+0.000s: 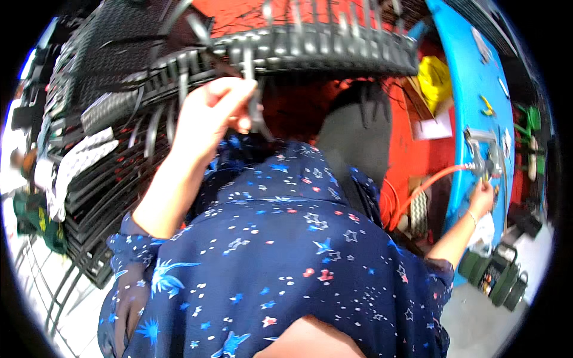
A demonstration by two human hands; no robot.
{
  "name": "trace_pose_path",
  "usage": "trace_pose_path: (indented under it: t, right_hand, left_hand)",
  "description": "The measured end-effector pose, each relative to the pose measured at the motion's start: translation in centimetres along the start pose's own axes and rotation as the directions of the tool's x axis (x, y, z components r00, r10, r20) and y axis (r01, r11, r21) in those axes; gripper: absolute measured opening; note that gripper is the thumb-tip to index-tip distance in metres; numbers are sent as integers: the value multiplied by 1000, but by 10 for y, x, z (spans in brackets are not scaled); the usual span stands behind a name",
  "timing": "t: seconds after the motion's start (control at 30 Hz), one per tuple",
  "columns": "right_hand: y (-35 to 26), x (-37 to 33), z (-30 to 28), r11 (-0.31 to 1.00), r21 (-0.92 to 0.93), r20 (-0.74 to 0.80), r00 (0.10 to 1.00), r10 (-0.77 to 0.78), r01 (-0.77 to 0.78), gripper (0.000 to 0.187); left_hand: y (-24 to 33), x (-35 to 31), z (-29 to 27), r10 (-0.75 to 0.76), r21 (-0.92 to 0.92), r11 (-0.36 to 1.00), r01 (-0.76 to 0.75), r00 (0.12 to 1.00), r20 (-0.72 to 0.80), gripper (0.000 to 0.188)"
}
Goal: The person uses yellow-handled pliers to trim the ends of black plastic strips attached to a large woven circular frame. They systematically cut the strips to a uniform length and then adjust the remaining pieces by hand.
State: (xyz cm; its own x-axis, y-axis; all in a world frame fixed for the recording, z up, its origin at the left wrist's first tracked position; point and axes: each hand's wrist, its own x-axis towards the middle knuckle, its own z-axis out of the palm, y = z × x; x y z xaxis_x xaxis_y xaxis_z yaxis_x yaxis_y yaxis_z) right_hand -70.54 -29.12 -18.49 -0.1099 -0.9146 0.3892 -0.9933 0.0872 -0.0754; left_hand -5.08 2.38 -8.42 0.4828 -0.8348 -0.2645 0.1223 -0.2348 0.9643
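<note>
My left hand (218,110) is closed in a pinch on a flat dark grey weaving strip (256,113) that hangs from a black wicker-wrapped piece (310,52). Many loose strip ends stick out along that piece. Off to the right, my right hand (482,197) reaches to a blue work surface (456,77). Its fingers are closed just below a silver air stapler (486,149) with an orange hose (427,185); what they hold is too small to make out.
Stacked black woven frames (113,209) crowd the left side. On the blue surface lie yellow-handled cutters (487,106). A yellow bag (434,83) sits beside it. At lower right stands a dark green cylindrical device (495,274). The orange hose curves down between me and the blue surface.
</note>
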Motion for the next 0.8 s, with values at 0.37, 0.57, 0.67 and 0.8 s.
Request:
trace_pose_path:
  t: [0.37, 0.57, 0.67, 0.8]
  right_hand:
    - [-355, -102, -114, 323, 701, -352, 702, -619, 636, 19]
    - [-468, -166, -156, -175, 835, -401, 358, -843, 522, 38]
    - [-484, -163, -149, -270, 803, -484, 317, -815, 531, 29]
    - [-481, -162, -154, -291, 831, -458, 287, -842, 474, 16]
  left_hand:
    - [-8, 6, 5, 136, 53, 989, -136, 991, 12, 25]
    - [-13, 14, 11, 157, 78, 984, -162, 986, 58, 30]
    - [-16, 17, 16, 207, 41, 977, -210, 977, 58, 31]
    - [-22, 20, 19, 170, -2, 985, -170, 984, 54, 20]
